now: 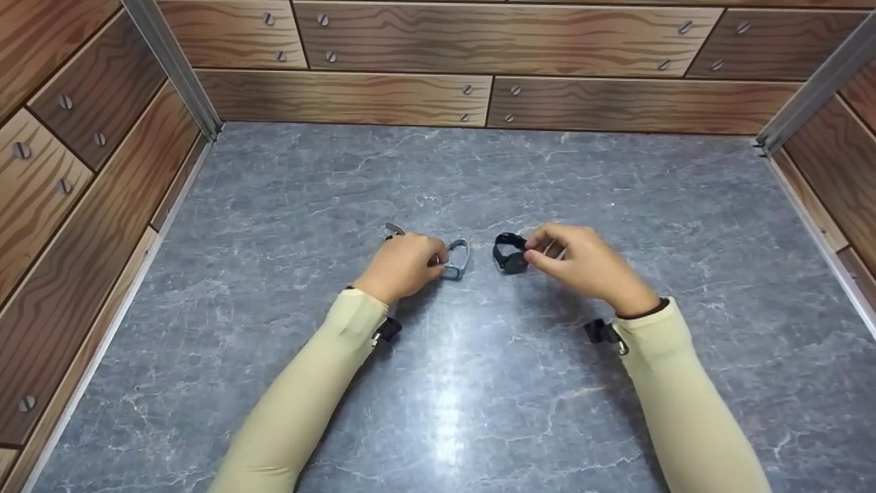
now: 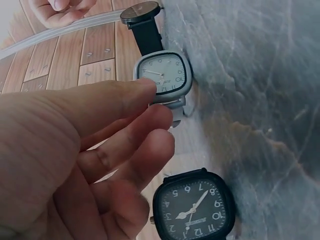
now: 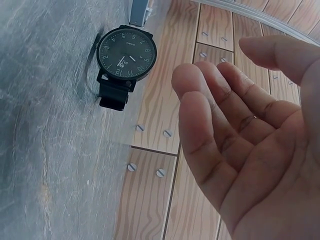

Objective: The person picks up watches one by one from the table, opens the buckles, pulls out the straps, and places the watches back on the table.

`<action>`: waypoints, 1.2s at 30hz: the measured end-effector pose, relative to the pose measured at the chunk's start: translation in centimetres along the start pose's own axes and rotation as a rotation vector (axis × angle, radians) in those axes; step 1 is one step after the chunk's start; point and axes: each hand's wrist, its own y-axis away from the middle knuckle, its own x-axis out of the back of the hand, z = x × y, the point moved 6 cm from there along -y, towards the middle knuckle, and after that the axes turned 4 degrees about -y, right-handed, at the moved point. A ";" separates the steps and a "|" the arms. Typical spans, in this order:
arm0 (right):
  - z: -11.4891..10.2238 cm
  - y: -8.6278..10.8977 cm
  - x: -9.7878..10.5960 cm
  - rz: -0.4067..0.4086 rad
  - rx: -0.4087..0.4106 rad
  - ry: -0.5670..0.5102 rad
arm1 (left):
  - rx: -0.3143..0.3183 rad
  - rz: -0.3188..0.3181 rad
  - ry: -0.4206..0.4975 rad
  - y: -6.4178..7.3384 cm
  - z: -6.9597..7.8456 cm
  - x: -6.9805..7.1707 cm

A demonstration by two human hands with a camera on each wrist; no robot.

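A light grey wristwatch with a rounded-square pale dial stands on the table. My left hand pinches it at the case edge between thumb and fingertips. Just right of it is a black wristwatch with a round dark dial, its strap looped. Beside that one my right hand hovers with fingers relaxed; in the right wrist view a gap separates the fingertips from the watch. A third wristwatch, black with a squarish dial, stands by the left hand, which mostly hides it in the head view.
The grey marbled table carries a bright light reflection near the front. Wood-patterned panels with metal corner posts wall it in at the back and both sides.
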 end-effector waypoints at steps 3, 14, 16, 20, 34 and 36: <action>0.0 0.0 0.0 0.002 0.003 -0.004 | 0.007 -0.012 0.035 -0.1 -0.1 -0.2; 0.2 0.0 -0.1 0.021 0.035 -0.010 | -0.044 0.045 0.005 -0.1 0.1 -0.1; 0.2 0.0 0.0 0.018 0.035 -0.012 | -0.055 0.056 0.026 -0.2 0.2 0.0; 0.2 0.1 0.0 0.004 0.036 -0.008 | -0.059 0.083 0.120 -0.2 0.3 0.7; -0.5 0.0 0.2 0.033 0.064 -0.023 | -0.085 0.354 0.126 1.3 0.7 5.5; -0.6 0.0 0.3 0.048 0.072 -0.027 | -0.112 0.391 0.107 1.5 0.9 5.8</action>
